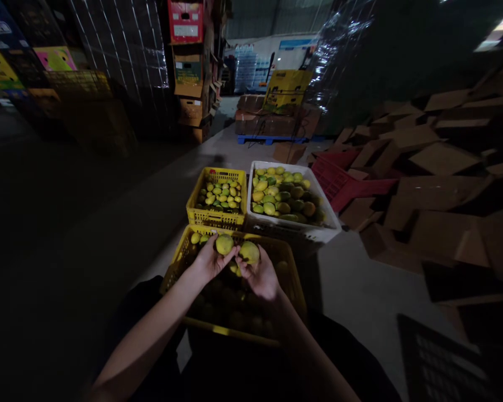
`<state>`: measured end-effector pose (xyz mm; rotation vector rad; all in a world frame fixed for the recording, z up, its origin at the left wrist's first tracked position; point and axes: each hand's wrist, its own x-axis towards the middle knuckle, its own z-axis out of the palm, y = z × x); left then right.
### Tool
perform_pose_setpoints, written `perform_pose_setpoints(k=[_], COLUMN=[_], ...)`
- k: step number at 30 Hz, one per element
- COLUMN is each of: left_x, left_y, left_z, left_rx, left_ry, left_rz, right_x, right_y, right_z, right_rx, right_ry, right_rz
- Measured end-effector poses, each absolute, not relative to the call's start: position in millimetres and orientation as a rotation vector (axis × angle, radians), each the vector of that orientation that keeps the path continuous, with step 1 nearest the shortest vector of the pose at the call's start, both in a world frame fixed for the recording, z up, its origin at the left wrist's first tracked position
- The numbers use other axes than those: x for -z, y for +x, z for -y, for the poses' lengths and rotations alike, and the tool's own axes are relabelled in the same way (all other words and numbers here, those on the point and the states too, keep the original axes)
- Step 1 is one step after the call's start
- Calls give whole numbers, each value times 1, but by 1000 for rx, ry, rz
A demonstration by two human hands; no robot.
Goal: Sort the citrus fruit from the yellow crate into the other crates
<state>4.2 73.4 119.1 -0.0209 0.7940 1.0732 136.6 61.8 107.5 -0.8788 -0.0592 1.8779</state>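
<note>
Above the front yellow crate (pixel 291 268), my left hand (pixel 208 258) is closed around a yellow-green lemon (pixel 224 244). Close beside it, my right hand (pixel 262 273) grips another lemon (pixel 248 252), its fingertips near those of the left. More lemons (pixel 196 238) lie in the front crate, many of them dim in shadow. Behind it on the left, a smaller yellow crate (pixel 216 218) holds several small yellow and green lemons (pixel 222 194). A white crate (pixel 291 228) at the back right is full of larger yellow and green fruit (pixel 283 192).
Flattened and open cardboard boxes (pixel 440 190) are heaped on the right, with a red crate (pixel 339 181) among them. Stacked cartons (pixel 188 84) stand at the back. A blue pallet (pixel 272 138) bears yellow boxes (pixel 287 89). A dark slatted crate (pixel 440 357) lies at lower right.
</note>
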Motion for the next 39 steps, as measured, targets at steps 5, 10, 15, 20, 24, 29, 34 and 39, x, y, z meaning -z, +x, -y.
perform_pose_setpoints(k=[5, 10, 15, 20, 24, 29, 34, 39], left_x=[-123, -128, -132, -132, -132, -133, -134, -131], left_y=[3, -2, -4, -4, -3, -3, -3, -2], left_z=[-71, -68, -62, -57, -54, -55, -60, -63], left_rx=[-1081, -1046, -995, -958, -939, -918, -984, -1042], left_ry=[60, 202, 399, 641, 799, 684, 372, 143], left_rz=[-793, -678, -660, -709, -703, -680, -612, -580], right_x=[-106, -108, -109, -116, -122, -116, -109, -110], right_y=[139, 139, 141, 146, 148, 148, 142, 140], right_z=[-63, -63, -58, -53, -50, -50, -55, -58], right_rx=[-1931, -1917, -1891, -1923, -1929, -1927, -1866, -1760], right_ry=[-795, -722, -689, -719, -686, -656, -551, -578], right_rz=[156, 210, 302, 381, 480, 469, 397, 230])
